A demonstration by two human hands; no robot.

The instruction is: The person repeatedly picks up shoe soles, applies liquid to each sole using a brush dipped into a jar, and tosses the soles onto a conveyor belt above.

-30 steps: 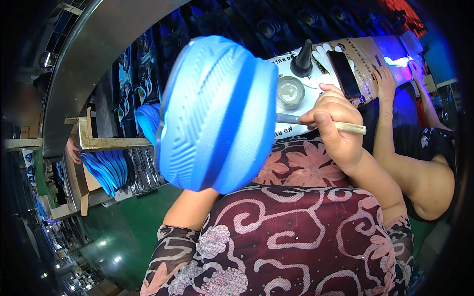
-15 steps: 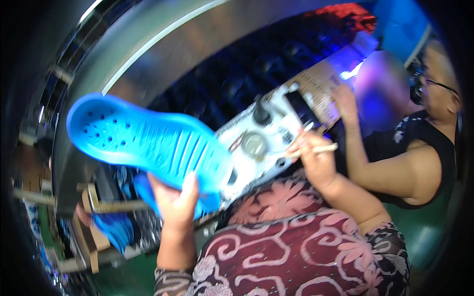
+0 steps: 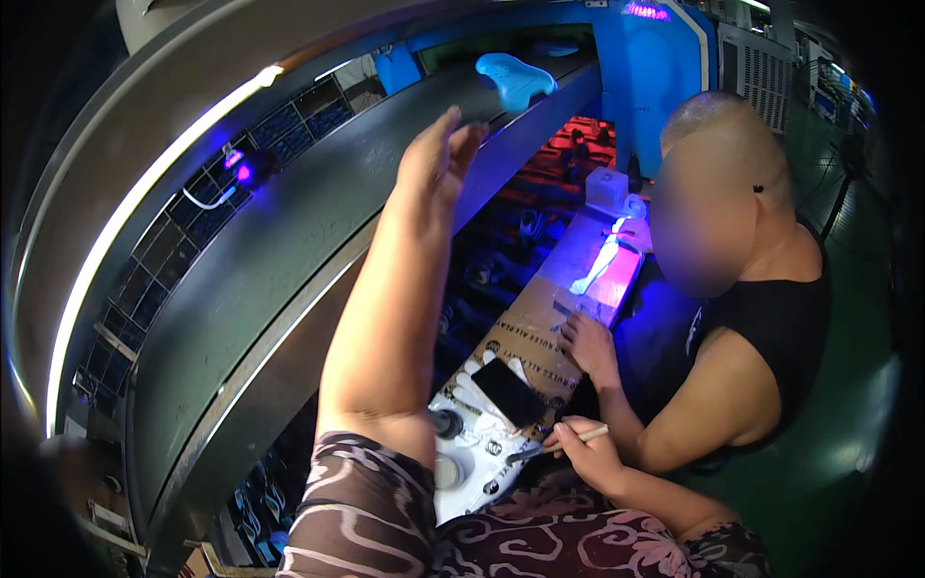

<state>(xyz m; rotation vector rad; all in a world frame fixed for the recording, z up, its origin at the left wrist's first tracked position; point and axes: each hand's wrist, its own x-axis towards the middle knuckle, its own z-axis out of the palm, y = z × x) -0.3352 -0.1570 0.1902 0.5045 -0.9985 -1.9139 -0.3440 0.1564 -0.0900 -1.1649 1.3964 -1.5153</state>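
Left hand (image 3: 438, 159) near belt (image 3: 279, 231) edge, clear gap, blue clog (image 3: 518, 82) beyond

We look out from the person's head, through the left of two fisheye cameras, facing forward and slanting down. Our view stands upright, with straight edges bowing toward its dark rim. Closest to us, the patterned left sleeve (image 3: 371, 511) rises from the lower edge; the left hand (image 3: 438, 159) is farther off, near the upper middle. We see the table (image 3: 544, 299) from above, and the long dark-green surface (image 3: 279, 231) recedes from lower left to upper right.
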